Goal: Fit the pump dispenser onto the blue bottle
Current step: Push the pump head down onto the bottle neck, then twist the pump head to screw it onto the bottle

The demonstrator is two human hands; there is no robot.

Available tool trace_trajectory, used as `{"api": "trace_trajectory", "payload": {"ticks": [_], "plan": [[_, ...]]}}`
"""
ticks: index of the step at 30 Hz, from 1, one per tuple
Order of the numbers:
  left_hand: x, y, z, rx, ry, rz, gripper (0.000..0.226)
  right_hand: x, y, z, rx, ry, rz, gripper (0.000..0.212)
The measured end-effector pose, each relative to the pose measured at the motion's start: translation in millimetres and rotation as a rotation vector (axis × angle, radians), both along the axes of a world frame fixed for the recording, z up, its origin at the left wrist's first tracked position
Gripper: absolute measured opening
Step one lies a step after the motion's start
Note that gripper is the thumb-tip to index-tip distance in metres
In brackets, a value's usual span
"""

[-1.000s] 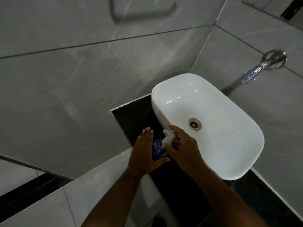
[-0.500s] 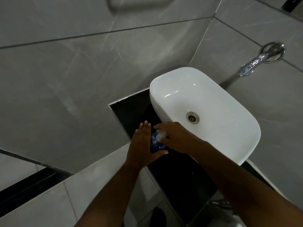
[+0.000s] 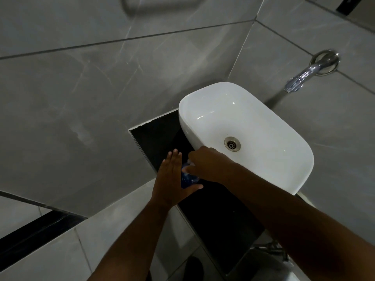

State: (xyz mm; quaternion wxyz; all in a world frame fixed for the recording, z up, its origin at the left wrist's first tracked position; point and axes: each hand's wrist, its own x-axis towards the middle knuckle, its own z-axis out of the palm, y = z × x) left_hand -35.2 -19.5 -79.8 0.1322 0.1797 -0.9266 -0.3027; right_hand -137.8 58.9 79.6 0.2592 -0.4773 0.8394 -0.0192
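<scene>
Blue bottle stands on the black counter, just beside the white basin. Against a second ago, I note the white pump dispenser has sunk under my right hand; I judge it nearly seated. My left hand braces the bottle, fingers extended, thumb wrapping. My right hand clamps the dispenser from above, wrist turned leftward.

The right hand covers the pump, so its seating cannot be told. Only a sliver of blue bottle shows. At 5 o'clock, dim pipework blurs out.
</scene>
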Motion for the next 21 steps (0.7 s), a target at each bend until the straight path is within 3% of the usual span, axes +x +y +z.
{"api": "trace_trajectory", "payload": {"ticks": [5,11,16,21], "plan": [[-0.4,1.3,-1.4,0.02,0.01,0.021,0.118,-3.8,4.9,1.6,-0.044,-0.087,0.06,0.021],[1.3,2.9,-1.3,-0.019,-0.042,0.015,0.117,-3.4,4.5,-0.6,-0.024,0.126,0.04,0.037],[2.2,3.6,0.4,0.024,-0.016,0.036,0.12,-8.2,5.3,-2.4,-0.07,-0.053,0.061,0.028],[1.6,3.6,-0.3,0.038,-0.018,0.027,0.117,-6.7,6.8,-3.7,-0.018,0.002,0.006,0.03]]}}
